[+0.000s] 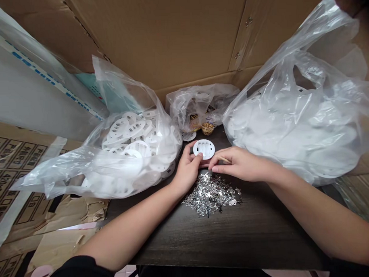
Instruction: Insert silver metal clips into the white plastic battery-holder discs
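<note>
Two hands in play: left hand (187,168) grips one smooth, oval-looking white plastic disc (208,152) with moulded slots, right hand (241,164) is nearly closed round one thin tan stick (224,159), fingertips just beside the disc. Disc sits above the near-central heap of small shiny metal pieces (209,194), too many to count, on the dark wood-grain worktop (260,233). Three crinkly clear plastic bags behind: left bag (113,177) and right bag (293,126) full of white discs, middle bag (183,100) by gold-coloured metal bits (207,128).
</note>
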Tool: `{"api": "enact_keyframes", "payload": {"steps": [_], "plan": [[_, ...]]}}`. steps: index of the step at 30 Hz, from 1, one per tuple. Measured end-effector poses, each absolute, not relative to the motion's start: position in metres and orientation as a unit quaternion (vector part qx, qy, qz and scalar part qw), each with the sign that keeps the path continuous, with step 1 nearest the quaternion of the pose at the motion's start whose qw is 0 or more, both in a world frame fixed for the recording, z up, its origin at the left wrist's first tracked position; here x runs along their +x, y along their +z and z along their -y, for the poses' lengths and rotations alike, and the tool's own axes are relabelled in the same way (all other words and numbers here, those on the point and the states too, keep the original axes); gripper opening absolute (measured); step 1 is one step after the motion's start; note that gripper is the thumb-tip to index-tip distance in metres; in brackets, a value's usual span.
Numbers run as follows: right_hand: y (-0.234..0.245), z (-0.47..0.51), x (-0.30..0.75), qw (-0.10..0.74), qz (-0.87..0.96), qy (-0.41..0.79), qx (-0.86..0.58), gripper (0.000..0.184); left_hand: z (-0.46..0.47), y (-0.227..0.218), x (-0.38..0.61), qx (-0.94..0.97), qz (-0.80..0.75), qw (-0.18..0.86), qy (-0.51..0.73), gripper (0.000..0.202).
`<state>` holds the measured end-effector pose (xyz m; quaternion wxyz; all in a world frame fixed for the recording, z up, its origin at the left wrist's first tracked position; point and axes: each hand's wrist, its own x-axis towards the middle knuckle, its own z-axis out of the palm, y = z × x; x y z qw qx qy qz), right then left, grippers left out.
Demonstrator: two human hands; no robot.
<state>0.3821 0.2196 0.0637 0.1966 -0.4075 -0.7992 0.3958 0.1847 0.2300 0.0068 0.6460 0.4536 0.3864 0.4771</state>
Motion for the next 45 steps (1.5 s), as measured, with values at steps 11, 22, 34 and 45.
{"api": "enact_keyframes", "payload": {"steps": [11, 22, 34, 45], "plan": [[0.034, -0.240, 0.375, 0.427, 0.585, 0.576, -0.379, 0.037, -0.240, 0.015, 0.180, 0.418, -0.379, 0.664, 0.491, 0.054], [0.039, -0.238, 0.379, 0.403, 0.537, 0.665, -0.328, 0.035, -0.242, 0.020, 0.174, 0.432, -0.401, 0.651, 0.478, 0.050], [0.042, -0.241, 0.378, 0.456, 0.511, 0.620, -0.383, 0.037, -0.214, 0.011, 0.192, 0.458, -0.389, 0.639, 0.481, 0.045], [0.038, -0.244, 0.376, 0.516, 0.466, 0.601, -0.394, 0.037, -0.239, 0.006, 0.168, 0.548, -0.407, 0.551, 0.480, 0.042]]}}
